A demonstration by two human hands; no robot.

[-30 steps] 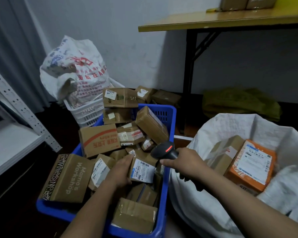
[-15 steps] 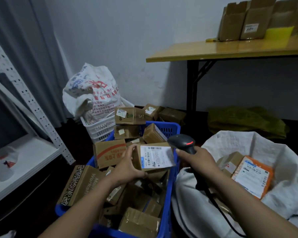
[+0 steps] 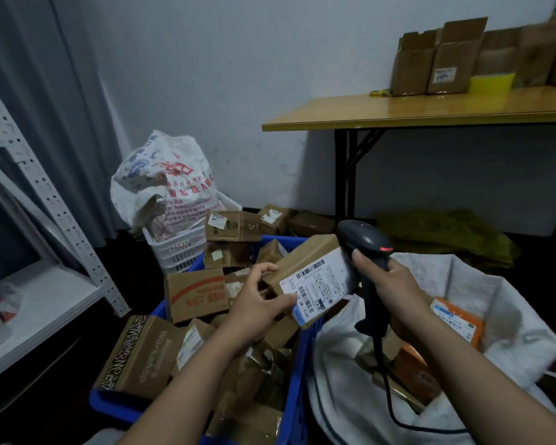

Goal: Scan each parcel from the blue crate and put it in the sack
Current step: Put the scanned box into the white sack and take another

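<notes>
Above the right rim of the blue crate (image 3: pixel 109 401), a small brown cardboard parcel (image 3: pixel 302 261) is held in the air, tilted, w/ its white shipping label (image 3: pixel 321 284) facing the camera. The left hand (image 3: pixel 257 305) grips the parcel's near-left corner: thumb on the label's lower edge, fingers curled over the top. The right hand (image 3: pixel 390 284) is clenched round the handle of a black barcode scanner (image 3: pixel 365 239). The scanner's head sits just beside the parcel's right end and shows a small red light. Its cord (image 3: pixel 389 396) hangs down over the white sack (image 3: pixel 341 396), which stands open, touching the crate's right side. An orange parcel (image 3: pixel 456 319) and other boxes lie inside the sack. The crate is approx. full of more brown boxes.

Handling, as a guess: the parcel looks light, since one hand lifts it by a corner. It looks stiff, w/ crisp edges and no sagging. Bare cardboard should grip well, but the glossy label is prob. slicker. Best hold is across the short sides or a corner, keeping fingers off the barcodes. Contents are unknown, so it should be lowered into the sack, not tossed.
</notes>
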